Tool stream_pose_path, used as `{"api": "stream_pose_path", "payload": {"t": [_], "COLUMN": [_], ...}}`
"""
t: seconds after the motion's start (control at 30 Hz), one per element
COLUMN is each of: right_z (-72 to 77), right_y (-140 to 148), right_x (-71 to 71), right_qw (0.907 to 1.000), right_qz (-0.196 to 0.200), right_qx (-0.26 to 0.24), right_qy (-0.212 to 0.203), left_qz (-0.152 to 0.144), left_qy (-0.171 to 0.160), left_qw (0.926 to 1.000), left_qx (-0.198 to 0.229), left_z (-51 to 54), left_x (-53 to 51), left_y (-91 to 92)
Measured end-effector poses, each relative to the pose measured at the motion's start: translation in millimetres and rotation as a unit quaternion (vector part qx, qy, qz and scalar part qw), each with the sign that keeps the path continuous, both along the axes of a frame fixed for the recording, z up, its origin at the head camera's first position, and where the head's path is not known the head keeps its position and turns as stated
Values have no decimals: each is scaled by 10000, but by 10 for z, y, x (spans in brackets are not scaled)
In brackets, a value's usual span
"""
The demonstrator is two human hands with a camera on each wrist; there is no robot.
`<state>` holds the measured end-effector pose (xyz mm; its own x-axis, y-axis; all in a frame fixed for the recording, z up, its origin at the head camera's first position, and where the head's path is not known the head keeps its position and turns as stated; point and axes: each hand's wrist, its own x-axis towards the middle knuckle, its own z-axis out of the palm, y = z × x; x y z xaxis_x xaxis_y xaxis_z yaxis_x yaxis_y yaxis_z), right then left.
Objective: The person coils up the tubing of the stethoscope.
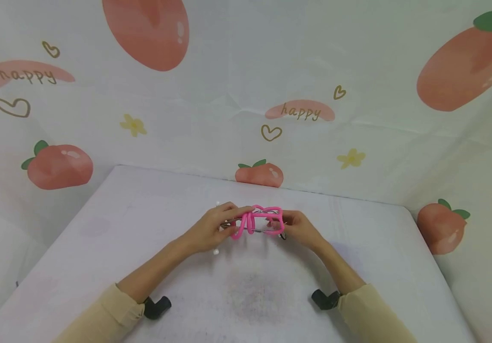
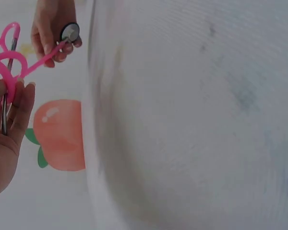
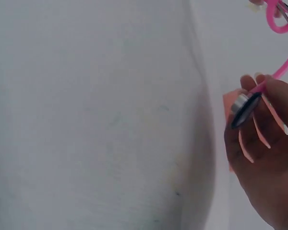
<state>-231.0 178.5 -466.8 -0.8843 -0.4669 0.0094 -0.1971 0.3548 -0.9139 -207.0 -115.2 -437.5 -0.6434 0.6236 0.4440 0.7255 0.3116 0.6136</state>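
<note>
Behind the table hangs your white fabric backdrop (image 1: 211, 138), printed with peaches (image 1: 60, 166) and "happy" lettering (image 1: 300, 112). The white-covered table (image 1: 151, 200) itself spreads out before you. Your beige sleeves (image 1: 100, 317) reach in over the table's near side. The pink stethoscope (image 1: 251, 223), its tubing looped into a coil, is held up above the table's far half, between your hands. Your left hand (image 1: 209, 229), above the table, grips the coil and metal ear tubes (image 2: 5, 112) between fingers and thumb. Your right hand (image 1: 298, 227), also above the table, has its fingers curled, pinching the tubing just beside the chest piece. Over the table's near part, a black device (image 1: 158, 307) sits by each sleeve cuff. The chest piece (image 3: 246, 110), silver with a dark rim, is above the table at your right fingers. White ear tips (image 1: 216, 251) show above the table on either side of your left hand.
</note>
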Motion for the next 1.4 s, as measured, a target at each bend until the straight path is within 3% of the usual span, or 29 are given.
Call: {"api": "stream_pose_path", "payload": {"t": [0.2,0.5,0.73,0.87,0.97,1.2,1.3,1.4], "right_z": [-37,-29,-36,5,31,43,47,62], "right_y": [-82,-219,-294,-359,-399,-404,-376,-344], "right_x": [49,113,117,161,207,311,349,376], "right_qw": [9987,9918,9832,9783,9696,9311,9244,9277], "right_qz": [-267,-700,-984,-1020,-1018,-928,-704,-422], "right_qx": [222,761,652,575,600,515,379,228], "right_qy": [372,750,1393,1710,2141,3490,3731,3702], "left_qz": [282,484,1168,1581,1762,1892,1831,1760], "left_qy": [-321,-448,-361,-273,-240,-111,-63,28], "left_qw": [9987,9970,9901,9852,9830,9815,9829,9843], "left_qx": [277,411,687,602,463,264,179,119], "left_z": [-14,-22,-13,5,10,4,-11,-19], "left_x": [-37,-61,-103,-117,-127,-138,-139,-131], "left_y": [-4,13,19,32,43,41,36,36]}}
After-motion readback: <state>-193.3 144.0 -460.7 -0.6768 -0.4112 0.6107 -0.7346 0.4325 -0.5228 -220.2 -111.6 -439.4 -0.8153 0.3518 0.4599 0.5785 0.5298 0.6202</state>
